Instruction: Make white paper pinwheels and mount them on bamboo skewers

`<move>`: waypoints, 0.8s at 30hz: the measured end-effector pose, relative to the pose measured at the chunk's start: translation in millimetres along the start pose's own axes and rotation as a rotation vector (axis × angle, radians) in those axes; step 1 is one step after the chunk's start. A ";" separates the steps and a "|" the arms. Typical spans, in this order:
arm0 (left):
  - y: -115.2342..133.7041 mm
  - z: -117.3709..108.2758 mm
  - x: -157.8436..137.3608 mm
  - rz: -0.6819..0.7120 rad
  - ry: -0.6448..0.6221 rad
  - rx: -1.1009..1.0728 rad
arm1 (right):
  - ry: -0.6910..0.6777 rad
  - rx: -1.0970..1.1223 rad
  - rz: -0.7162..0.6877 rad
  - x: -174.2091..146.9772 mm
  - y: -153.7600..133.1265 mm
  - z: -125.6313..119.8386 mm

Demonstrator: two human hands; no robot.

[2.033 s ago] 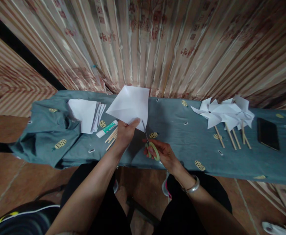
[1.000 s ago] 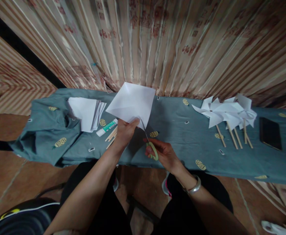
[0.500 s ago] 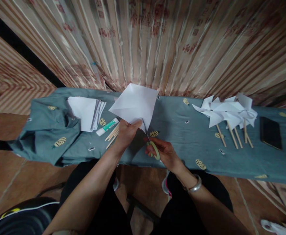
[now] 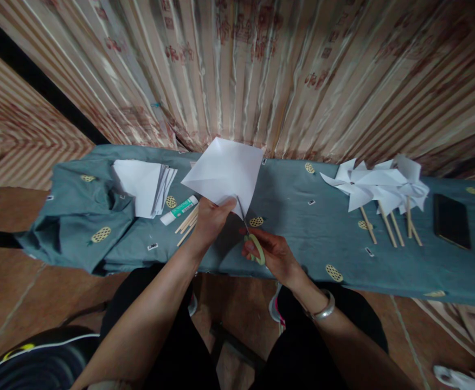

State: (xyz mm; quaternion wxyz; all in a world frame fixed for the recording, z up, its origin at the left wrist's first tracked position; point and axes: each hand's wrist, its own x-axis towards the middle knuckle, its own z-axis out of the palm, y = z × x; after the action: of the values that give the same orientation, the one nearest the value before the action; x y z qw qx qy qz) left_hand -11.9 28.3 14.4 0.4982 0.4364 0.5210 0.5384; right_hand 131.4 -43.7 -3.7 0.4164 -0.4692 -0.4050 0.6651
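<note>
A square sheet of white paper [image 4: 227,168] with crease lines is held up over the table by my left hand [image 4: 213,219], thumb on top near its lower corner. My right hand [image 4: 268,249] has its fingers in the light-green handles of a pair of scissors [image 4: 254,247]. The scissor blades lie at the sheet's lower corner, pointing toward its middle, close to my left thumb. My left fingers under the sheet are hidden. Just left of that hand lie several wooden sticks [image 4: 187,222] and a white-and-green glue stick [image 4: 179,210].
A stack of white paper [image 4: 137,187] lies at the left on the grey-green cloth [image 4: 302,238]. To the right are several paper pinwheels [image 4: 378,187] on wooden sticks, then a black phone [image 4: 451,221]. A pleated curtain [image 4: 237,76] hangs right behind the table.
Almost nothing differs. The view has shifted very slightly, while both hands, the sheet and the scissors keep the same pose.
</note>
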 end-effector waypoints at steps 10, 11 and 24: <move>2.0 0.3 -0.3 -0.016 -0.009 0.009 | 0.027 -0.006 0.028 0.5 1.9 1.0; 2.0 0.5 -0.4 -0.018 -0.009 -0.001 | 0.031 -0.007 0.031 0.5 2.0 1.3; -0.5 -5.0 10.9 0.017 0.006 0.009 | 0.062 -0.033 -0.025 -0.5 8.7 0.5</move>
State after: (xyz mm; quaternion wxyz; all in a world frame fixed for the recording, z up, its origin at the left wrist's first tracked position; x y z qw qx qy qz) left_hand -18.2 38.5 13.0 0.4901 0.4414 0.5212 0.5415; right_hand 129.5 -47.1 -11.4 0.4293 -0.4914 -0.4084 0.6383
